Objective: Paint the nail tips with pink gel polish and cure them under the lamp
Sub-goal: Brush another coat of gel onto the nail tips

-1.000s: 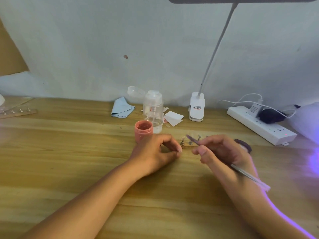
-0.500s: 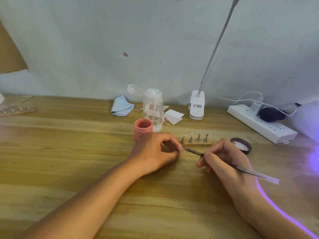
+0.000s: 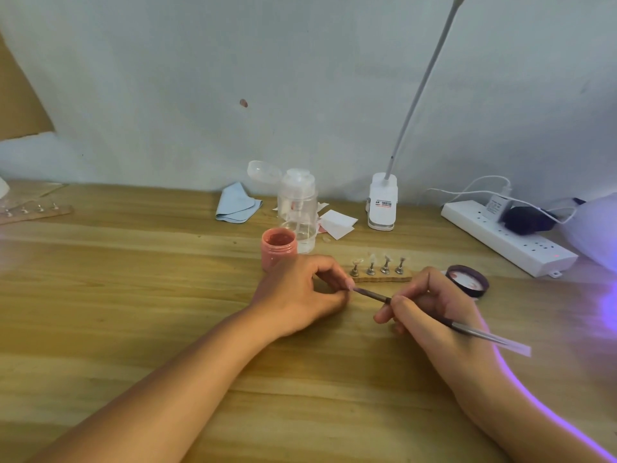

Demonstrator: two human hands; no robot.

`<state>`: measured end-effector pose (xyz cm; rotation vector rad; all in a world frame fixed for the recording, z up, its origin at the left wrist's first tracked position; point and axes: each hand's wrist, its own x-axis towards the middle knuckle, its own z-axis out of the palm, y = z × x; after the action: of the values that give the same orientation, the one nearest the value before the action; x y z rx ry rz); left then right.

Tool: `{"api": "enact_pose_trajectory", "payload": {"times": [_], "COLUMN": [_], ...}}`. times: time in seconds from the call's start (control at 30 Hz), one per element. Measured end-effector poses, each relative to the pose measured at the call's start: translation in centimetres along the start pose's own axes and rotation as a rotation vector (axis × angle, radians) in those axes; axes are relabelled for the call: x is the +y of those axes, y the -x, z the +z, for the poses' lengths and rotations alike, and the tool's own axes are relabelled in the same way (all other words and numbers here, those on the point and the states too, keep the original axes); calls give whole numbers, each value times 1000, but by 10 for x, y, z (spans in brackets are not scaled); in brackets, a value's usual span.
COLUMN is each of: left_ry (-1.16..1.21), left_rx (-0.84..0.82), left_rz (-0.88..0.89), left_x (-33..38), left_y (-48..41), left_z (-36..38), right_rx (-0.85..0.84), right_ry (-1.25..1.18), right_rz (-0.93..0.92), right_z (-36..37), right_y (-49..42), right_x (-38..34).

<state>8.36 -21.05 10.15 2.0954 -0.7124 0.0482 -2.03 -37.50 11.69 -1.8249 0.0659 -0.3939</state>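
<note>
- While my left hand (image 3: 300, 295) pinches one nail tip (image 3: 349, 288) beside the stand (image 3: 380, 279), my right hand (image 3: 430, 309) grips the brush (image 3: 371, 295), bristles on that tip.
- Painting step; next likely needs thin, steady strokes.

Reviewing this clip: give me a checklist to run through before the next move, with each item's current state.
1. Brush gripped by the right hand: ok.
2. Brush tip meets the pinched fingertips of the left hand: ok.
3. Coat on the nail tip pinched there: cannot tell, mostly hidden.
4. Pink jar open behind the left hand, lid lying off to the right: ok.
5. Stand behind the hands, four holders in place: ok.
6. Curing ready: cannot tell; only a purple glow shows at the right edge.
</note>
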Motion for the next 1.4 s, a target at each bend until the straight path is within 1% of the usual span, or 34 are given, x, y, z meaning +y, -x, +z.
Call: {"api": "enact_pose_trajectory", "payload": {"times": [0.17, 0.3, 0.4, 0.47, 0.63, 0.8, 1.07, 1.2, 1.33, 1.4], "left_ry": [4, 16, 44, 46, 52, 51, 80, 78, 81, 83], "left_rx": [-6, -4, -11, -17, -22, -18, -21, -23, -23, -25], "left_rz": [5, 6, 18, 20, 24, 33, 31, 26, 23, 24], "left_x": [-1, -2, -1, -1, -2, -2, -1, -2, -1, -1], "left_y": [0, 0, 0, -1, -1, -1, -1, -1, -1, -1], "left_z": [0, 0, -1, -1, -1, -1, 0, -1, -1, -1], "right_rx": [-14, 65, 43, 29, 19, -43, -3, -25, 10, 0], "right_ry": [0, -164, -217, -209, -167, -110, -114, -111, -140, -132], "right_rz": [-6, -29, -89, -96, -30, -46, -48, -29, -32, -28], "right_z": [-1, -4, -4, -3, -4, -1, -1, -2, -3, -1], "right_y": [-1, -3, -2, -1, -2, -2, -3, -2, -3, -4], "right_x": [4, 8, 6, 6, 11, 10, 9, 9, 9, 9]}}
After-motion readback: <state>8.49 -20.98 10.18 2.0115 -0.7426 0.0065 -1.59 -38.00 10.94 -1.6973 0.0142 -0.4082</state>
